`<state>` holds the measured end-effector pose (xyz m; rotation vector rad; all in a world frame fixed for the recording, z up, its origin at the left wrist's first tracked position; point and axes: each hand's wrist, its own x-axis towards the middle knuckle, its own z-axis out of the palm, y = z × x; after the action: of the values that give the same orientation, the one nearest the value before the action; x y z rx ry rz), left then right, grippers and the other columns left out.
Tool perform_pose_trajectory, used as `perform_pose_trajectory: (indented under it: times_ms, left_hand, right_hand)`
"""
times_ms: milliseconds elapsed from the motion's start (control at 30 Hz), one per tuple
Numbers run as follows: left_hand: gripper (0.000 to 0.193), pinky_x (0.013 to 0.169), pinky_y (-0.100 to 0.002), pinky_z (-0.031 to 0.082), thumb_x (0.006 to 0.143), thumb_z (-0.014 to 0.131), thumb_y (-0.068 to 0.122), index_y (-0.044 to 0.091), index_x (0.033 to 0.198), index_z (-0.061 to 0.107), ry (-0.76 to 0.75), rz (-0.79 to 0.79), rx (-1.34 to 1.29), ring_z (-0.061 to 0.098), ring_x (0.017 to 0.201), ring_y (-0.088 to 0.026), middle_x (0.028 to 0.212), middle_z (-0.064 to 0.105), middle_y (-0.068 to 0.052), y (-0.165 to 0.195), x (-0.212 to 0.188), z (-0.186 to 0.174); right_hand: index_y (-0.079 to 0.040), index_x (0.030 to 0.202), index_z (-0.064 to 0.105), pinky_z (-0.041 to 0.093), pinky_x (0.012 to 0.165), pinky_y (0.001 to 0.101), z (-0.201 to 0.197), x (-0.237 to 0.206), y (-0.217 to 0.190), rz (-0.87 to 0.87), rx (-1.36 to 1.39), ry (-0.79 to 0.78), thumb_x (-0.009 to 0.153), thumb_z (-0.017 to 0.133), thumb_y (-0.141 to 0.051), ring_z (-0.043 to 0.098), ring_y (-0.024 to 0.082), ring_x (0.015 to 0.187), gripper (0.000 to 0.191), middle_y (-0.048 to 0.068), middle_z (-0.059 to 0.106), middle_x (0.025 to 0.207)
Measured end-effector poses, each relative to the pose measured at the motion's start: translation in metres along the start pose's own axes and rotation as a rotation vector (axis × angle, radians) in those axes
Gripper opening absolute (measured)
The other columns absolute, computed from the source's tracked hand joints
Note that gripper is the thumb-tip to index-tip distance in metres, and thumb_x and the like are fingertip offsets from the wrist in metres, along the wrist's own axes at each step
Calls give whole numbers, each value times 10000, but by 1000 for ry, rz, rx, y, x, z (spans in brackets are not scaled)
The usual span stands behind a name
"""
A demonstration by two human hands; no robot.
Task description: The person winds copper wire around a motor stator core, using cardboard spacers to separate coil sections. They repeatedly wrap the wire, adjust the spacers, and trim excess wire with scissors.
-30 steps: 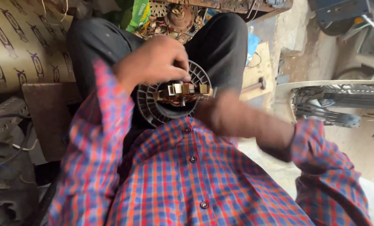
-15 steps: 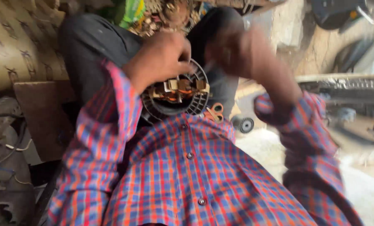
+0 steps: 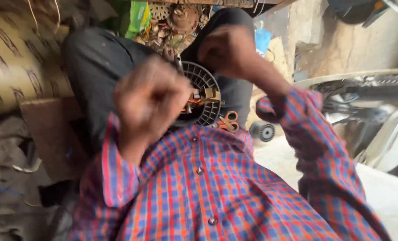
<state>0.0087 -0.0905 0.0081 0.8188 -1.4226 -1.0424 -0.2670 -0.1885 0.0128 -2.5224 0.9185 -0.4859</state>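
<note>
A round black motor stator (image 3: 206,89) with slotted rim and copper windings lies in my lap between my dark trouser legs. A thin dark metal rod (image 3: 180,66) stands against its left side. My left hand (image 3: 149,99) is raised above the stator toward the camera, blurred, curled into a fist with nothing visible in it. My right hand (image 3: 228,50) sits at the stator's upper right rim, fingers curled against it. Orange-handled scissors (image 3: 228,121) lie just below the stator by my checked shirt.
A patterned tan roll (image 3: 16,67) lies at the left above a cardboard sheet (image 3: 47,134). Motor parts and a green packet (image 3: 138,15) are piled beyond my knees. A small black wheel (image 3: 262,130) rests on the floor; a tyre (image 3: 364,89) is at the right.
My left hand has lifted off the stator and come up toward the camera. My right hand has dropped from mid-air onto the stator's upper rim.
</note>
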Motion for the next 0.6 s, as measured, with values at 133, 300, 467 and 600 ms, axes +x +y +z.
perform_pose_trajectory:
  times_ms: [133,300,467,600]
  left_hand:
    - [240,665,-414,502,780,904,237,55,789,748,-538,156,522,655,719,-283,751,672,-107,-5,91,6]
    - [107,765,-395,535,945,817,135,52,966,753,-315,65,200,686,856,-248,899,697,-83,21,72,-13]
    - [101,674,-395,521,868,805,51,49,943,737,-342,252,512,660,766,-260,851,668,-94,19,-34,-7]
    - [64,613,-383,483,831,760,57,69,825,697,39,-78,-51,602,628,-230,747,641,-61,-5,-3,-2]
  right_hand:
    - [-177,1057,787,501,597,406,-21,-23,-40,156,-185,-195,964,722,-129,664,277,705,123,74,747,927]
    - [-69,770,637,486,582,415,-26,-21,-126,-203,134,-332,764,735,-85,638,275,675,100,94,606,736]
    - [-57,830,735,489,610,418,-9,12,-66,-104,50,-13,859,834,-102,636,294,709,113,117,652,805]
    - [-98,908,774,548,647,394,-5,6,-16,158,178,11,847,815,-119,701,273,741,76,92,717,848]
